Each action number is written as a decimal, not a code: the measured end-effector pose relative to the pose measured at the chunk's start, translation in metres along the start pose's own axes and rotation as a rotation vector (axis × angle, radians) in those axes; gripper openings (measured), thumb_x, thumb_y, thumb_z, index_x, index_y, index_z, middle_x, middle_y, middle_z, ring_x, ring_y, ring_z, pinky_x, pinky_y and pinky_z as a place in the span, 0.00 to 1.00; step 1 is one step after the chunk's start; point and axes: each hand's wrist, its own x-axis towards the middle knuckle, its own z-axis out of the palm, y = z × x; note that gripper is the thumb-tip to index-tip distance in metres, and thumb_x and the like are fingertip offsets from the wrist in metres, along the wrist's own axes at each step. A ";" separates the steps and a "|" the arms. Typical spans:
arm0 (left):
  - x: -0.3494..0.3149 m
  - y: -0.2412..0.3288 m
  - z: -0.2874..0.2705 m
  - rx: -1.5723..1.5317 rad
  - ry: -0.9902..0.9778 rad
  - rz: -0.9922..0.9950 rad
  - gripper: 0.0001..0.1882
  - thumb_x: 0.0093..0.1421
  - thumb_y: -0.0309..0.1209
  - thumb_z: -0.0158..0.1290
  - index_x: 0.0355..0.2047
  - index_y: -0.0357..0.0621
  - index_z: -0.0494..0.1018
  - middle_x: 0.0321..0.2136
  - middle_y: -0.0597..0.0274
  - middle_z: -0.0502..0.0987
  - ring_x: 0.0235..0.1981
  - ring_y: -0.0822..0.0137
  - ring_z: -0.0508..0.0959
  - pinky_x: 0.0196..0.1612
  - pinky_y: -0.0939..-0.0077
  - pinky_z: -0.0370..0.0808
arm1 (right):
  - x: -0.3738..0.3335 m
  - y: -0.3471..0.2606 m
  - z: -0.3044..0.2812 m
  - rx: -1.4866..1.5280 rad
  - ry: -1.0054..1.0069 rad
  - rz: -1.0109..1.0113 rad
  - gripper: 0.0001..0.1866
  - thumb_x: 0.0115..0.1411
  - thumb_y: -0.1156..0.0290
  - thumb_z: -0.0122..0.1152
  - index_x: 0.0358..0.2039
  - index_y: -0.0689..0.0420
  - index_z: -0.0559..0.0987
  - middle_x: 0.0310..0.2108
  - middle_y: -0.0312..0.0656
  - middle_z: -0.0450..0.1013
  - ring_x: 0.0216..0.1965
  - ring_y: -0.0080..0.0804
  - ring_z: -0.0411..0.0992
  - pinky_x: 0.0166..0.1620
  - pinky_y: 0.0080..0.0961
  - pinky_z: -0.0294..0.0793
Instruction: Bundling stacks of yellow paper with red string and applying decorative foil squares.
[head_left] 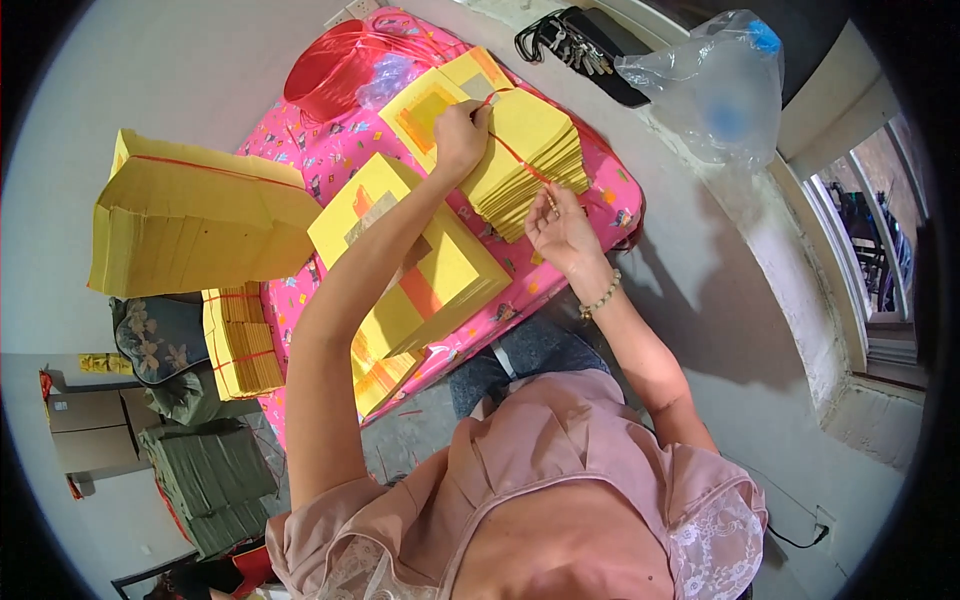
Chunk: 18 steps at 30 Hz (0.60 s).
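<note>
Yellow paper bundle, its layers fanned along the near side, rests at the far right of a table with a red strip across its top. The left hand bends over the bundle's left edge beside the strip; from my remote post I cannot tell whether its hidden fingertips grip the strip or merely press down. The right hand, a beaded bracelet at its wrist, pinches the strip at the near right edge, well apart from the left.

Trouble, as I judge it, would begin with the strip: pulled harder at one end than the other, it could slide off-centre or bite into the top sheets. Should the left hand lift early, the uneven layers might slip toward the near edge.

Just left and nearer stands a yellow stack with an orange patch, partly behind the left forearm; a bump from that arm might shift it. Beneath everything spreads a pink patterned cloth. At the far left sits a red coil of strip, loose loops beside it, which I think could snag. Farther left stands a tall banded bundle; at far right, beyond the table, hangs a clear plastic bag near a set of keys.
</note>
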 end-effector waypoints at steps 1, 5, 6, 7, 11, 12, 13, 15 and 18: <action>0.001 -0.002 0.000 -0.003 0.002 -0.008 0.12 0.59 0.34 0.55 0.36 0.38 0.82 0.29 0.42 0.80 0.31 0.45 0.81 0.38 0.59 0.77 | 0.000 0.001 -0.002 0.003 0.003 0.001 0.07 0.63 0.66 0.63 0.36 0.53 0.75 0.31 0.31 0.69 0.33 0.20 0.70 0.40 0.22 0.75; 0.014 -0.015 -0.001 0.013 -0.093 -0.132 0.18 0.60 0.42 0.58 0.39 0.39 0.82 0.29 0.51 0.83 0.28 0.61 0.83 0.37 0.69 0.77 | 0.006 0.009 -0.021 -0.056 0.078 -0.016 0.05 0.61 0.69 0.61 0.32 0.52 0.73 0.27 0.31 0.67 0.29 0.20 0.69 0.38 0.23 0.75; 0.016 -0.017 -0.001 0.016 -0.099 -0.134 0.18 0.60 0.42 0.58 0.39 0.39 0.82 0.29 0.51 0.83 0.28 0.61 0.83 0.37 0.69 0.77 | 0.007 0.012 -0.026 -0.081 0.093 -0.020 0.05 0.61 0.69 0.61 0.32 0.52 0.73 0.26 0.31 0.67 0.29 0.20 0.69 0.38 0.24 0.75; 0.019 -0.020 -0.001 -0.015 -0.116 -0.226 0.18 0.60 0.43 0.58 0.38 0.40 0.82 0.28 0.55 0.83 0.27 0.65 0.82 0.35 0.70 0.77 | 0.008 0.014 -0.031 -0.075 0.097 -0.018 0.05 0.61 0.69 0.61 0.32 0.52 0.73 0.26 0.31 0.67 0.29 0.20 0.69 0.38 0.24 0.75; 0.032 -0.021 0.001 -0.165 -0.248 -0.513 0.17 0.61 0.45 0.59 0.36 0.43 0.83 0.27 0.63 0.82 0.25 0.72 0.79 0.30 0.74 0.76 | 0.008 0.014 -0.051 -0.151 0.174 -0.058 0.05 0.62 0.67 0.59 0.32 0.52 0.72 0.28 0.32 0.67 0.29 0.23 0.70 0.37 0.26 0.75; 0.036 -0.028 -0.002 -0.203 -0.257 -0.543 0.16 0.61 0.42 0.61 0.36 0.40 0.82 0.27 0.62 0.81 0.24 0.71 0.79 0.27 0.73 0.76 | 0.008 0.018 -0.055 -0.182 0.230 -0.051 0.06 0.62 0.67 0.59 0.32 0.53 0.72 0.29 0.33 0.67 0.30 0.24 0.71 0.37 0.26 0.75; 0.041 -0.034 -0.004 -0.200 -0.259 -0.545 0.16 0.61 0.42 0.61 0.36 0.40 0.82 0.27 0.62 0.81 0.24 0.71 0.79 0.27 0.73 0.76 | 0.007 0.019 -0.060 -0.179 0.231 -0.049 0.06 0.62 0.67 0.59 0.32 0.53 0.72 0.29 0.33 0.67 0.30 0.24 0.71 0.37 0.26 0.75; 0.049 -0.038 -0.006 -0.388 -0.328 -0.656 0.17 0.56 0.38 0.64 0.37 0.35 0.82 0.28 0.56 0.82 0.27 0.66 0.81 0.31 0.70 0.78 | 0.004 0.017 -0.065 -0.292 0.228 -0.068 0.07 0.63 0.66 0.57 0.34 0.54 0.72 0.32 0.35 0.70 0.34 0.27 0.74 0.39 0.28 0.76; 0.062 -0.035 -0.009 -0.433 -0.408 -0.727 0.16 0.56 0.33 0.65 0.37 0.30 0.81 0.29 0.55 0.82 0.26 0.64 0.81 0.30 0.68 0.79 | -0.006 0.012 -0.061 -0.535 0.238 -0.189 0.08 0.65 0.65 0.55 0.37 0.56 0.71 0.37 0.40 0.73 0.41 0.31 0.76 0.43 0.33 0.78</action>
